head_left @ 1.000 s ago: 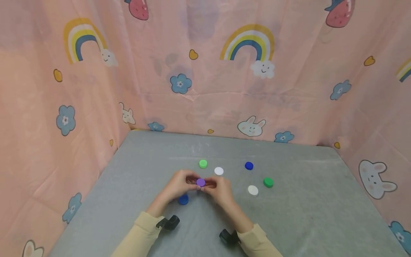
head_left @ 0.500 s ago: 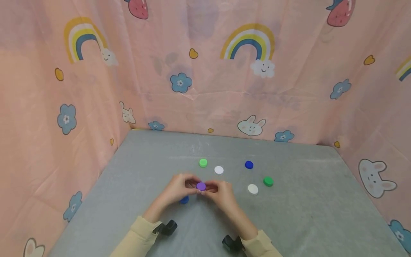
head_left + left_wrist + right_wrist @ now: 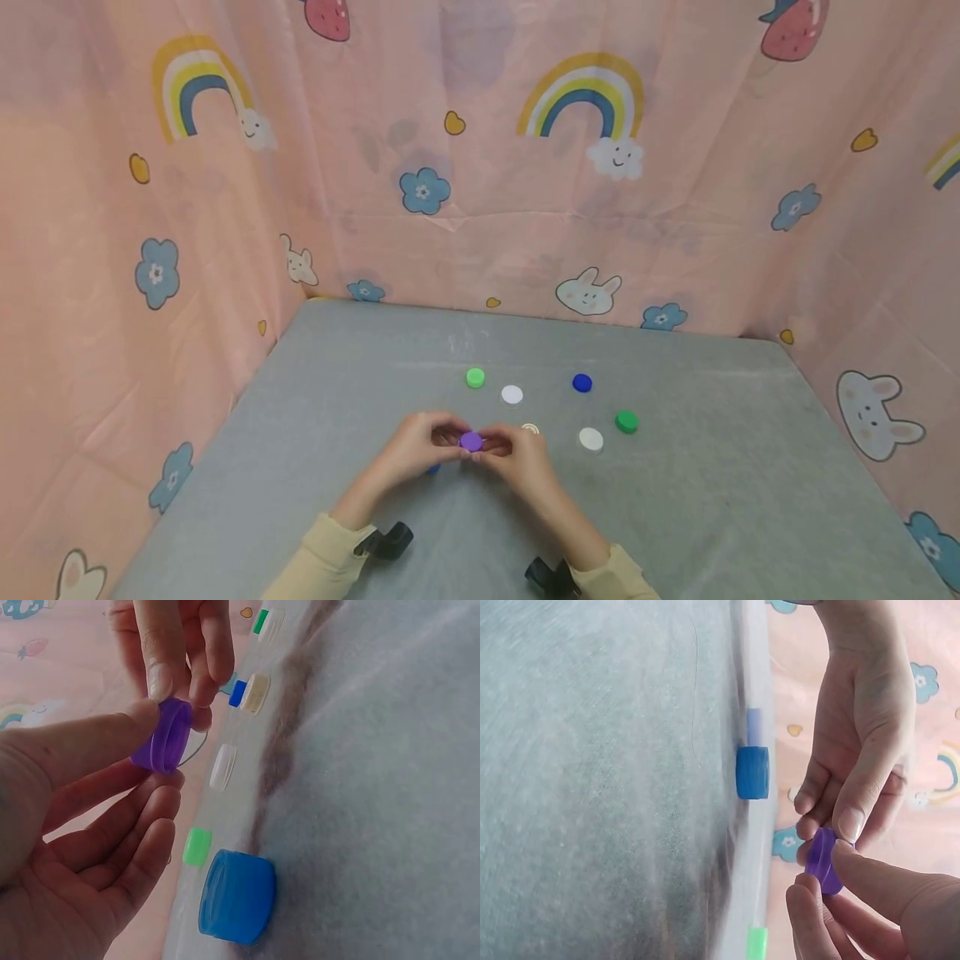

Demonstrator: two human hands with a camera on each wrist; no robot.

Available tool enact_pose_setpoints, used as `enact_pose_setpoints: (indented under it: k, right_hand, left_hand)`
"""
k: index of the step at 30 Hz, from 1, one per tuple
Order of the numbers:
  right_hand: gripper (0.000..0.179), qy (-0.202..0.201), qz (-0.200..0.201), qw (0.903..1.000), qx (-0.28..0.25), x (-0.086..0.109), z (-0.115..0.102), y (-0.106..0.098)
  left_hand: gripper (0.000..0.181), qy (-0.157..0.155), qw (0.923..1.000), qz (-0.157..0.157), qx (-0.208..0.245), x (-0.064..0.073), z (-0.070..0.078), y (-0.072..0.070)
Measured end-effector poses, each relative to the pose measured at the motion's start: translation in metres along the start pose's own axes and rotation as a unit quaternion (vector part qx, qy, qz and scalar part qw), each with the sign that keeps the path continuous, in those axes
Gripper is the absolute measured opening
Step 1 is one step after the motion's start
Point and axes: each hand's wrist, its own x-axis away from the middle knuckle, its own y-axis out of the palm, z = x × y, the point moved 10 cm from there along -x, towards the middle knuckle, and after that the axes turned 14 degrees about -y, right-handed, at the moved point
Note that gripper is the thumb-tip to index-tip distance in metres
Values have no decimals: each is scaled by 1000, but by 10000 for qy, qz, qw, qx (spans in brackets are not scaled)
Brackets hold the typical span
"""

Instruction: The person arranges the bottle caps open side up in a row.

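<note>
A purple bottle cap (image 3: pixel 471 442) is held up between both hands, raised over the grey table. The left hand (image 3: pixel 416 448) pinches its left side between thumb and fingers. From the other side the right hand (image 3: pixel 521 454) pinches it too, fingertips close to the left ones. In the left wrist view the hollow underside of the purple cap (image 3: pixel 174 739) shows, with a thin pale curved edge beside it. A blue cap (image 3: pixel 238 896) stands on the table below the left hand; in the head view that hand hides most of it.
Beyond the hands lie a light green cap (image 3: pixel 476 378), a white cap (image 3: pixel 512 395) and a dark blue cap (image 3: pixel 582 383). To the right are another white cap (image 3: pixel 591 440) and a green cap (image 3: pixel 627 422). A cream cap (image 3: pixel 530 429) peeks out behind the right hand.
Both hands have drawn slightly towards the person, bringing the purple cap along. The left hand now covers more of the blue cap, and the cream cap has come into sight behind the right hand.
</note>
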Motion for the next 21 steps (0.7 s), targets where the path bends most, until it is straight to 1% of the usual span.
enact_pose_setpoints:
  k: [4, 5, 8, 15, 19, 21]
  right_hand:
    - [26, -59, -39, 9999, 102, 1, -3, -1]
    - [26, -86, -50, 9999, 125, 1, -4, -1]
    - [25, -143, -88, 9996, 217, 2, -7, -2]
    - [23, -135, -141, 9994, 276, 3, -9, -2]
    - [19, -66, -119, 9993, 343, 3, -7, -2]
    - [17, 4, -107, 9996, 250, 3, -5, -2]
  left_hand:
    - [26, 98, 10000, 1, 16, 2, 1, 0]
    - [26, 169, 9999, 5, -2, 3, 3, 0]
    - [26, 215, 9998, 13, -8, 5, 3, -1]
    - [23, -57, 9997, -104, 217, 4, -3, 0]
    - [19, -112, 9998, -22, 152, 4, -4, 0]
    - [18, -104, 9999, 29, 126, 4, -4, -1]
